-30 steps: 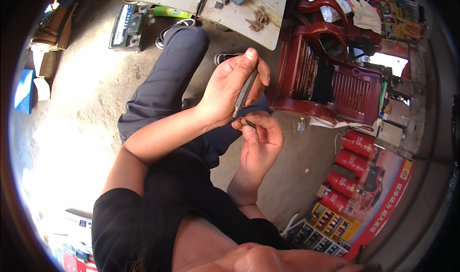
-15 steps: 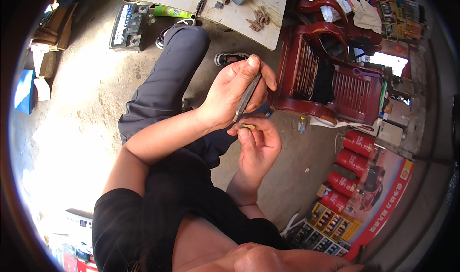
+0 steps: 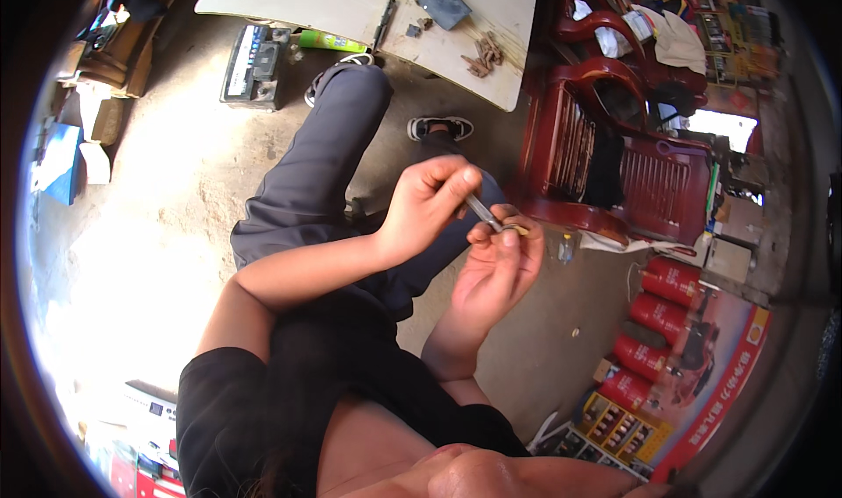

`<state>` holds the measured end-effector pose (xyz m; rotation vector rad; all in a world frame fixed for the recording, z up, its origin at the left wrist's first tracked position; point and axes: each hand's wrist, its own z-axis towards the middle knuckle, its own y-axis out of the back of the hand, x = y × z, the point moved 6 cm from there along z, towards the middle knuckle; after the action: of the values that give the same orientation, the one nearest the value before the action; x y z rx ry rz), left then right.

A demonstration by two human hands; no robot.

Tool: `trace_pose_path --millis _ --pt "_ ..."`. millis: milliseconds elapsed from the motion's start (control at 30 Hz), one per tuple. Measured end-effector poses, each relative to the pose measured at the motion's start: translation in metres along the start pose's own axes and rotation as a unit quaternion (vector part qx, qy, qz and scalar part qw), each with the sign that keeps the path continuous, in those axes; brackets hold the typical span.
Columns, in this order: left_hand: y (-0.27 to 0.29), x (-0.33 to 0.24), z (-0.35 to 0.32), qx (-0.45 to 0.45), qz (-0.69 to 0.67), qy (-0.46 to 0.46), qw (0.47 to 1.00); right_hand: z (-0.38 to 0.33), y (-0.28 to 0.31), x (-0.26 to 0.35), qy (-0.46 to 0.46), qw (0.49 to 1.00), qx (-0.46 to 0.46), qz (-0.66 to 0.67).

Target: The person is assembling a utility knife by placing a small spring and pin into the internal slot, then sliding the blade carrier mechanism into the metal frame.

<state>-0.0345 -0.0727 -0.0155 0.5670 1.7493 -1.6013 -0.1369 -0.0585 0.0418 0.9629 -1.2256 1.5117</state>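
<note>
Fingers of our left hand [image 3: 428,207] pinch a slim, grey, straight metal tool [image 3: 483,210], its upper end hidden in our grip. Just right of the frame's centre, our right hand [image 3: 495,270] pinches a small yellowish piece [image 3: 517,230], mostly covered by fingertips; we cannot make out its full shape, nor whether the tool's tip touches it.

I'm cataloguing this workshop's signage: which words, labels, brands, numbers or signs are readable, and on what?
I won't copy wording, but print shows on:
Red-edged poster: large white characters, clearest.
Red canisters: white print, too small.
Black box: label, too blurred.
Green package: too small.
</note>
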Motion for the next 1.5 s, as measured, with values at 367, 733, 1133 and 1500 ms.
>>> trace_pose_path --millis 367,733,1133,1500 --pt "0.006 0.005 -0.009 0.048 0.111 0.028 0.992 0.03 0.023 -0.038 -0.074 0.992 -0.004 0.099" --pt "0.056 0.014 -0.007 -0.129 0.055 0.12 0.983 0.135 0.01 -0.227 -0.119 0.989 0.059 -0.065" --pt "0.094 -0.012 0.016 -0.176 -0.069 0.093 0.978 0.191 -0.066 -0.278 0.034 0.911 0.144 -0.385" --pt "0.084 -0.085 0.076 -0.023 -0.174 0.007 0.985 0.229 -0.107 -0.348 -0.122 0.774 0.244 -0.571"
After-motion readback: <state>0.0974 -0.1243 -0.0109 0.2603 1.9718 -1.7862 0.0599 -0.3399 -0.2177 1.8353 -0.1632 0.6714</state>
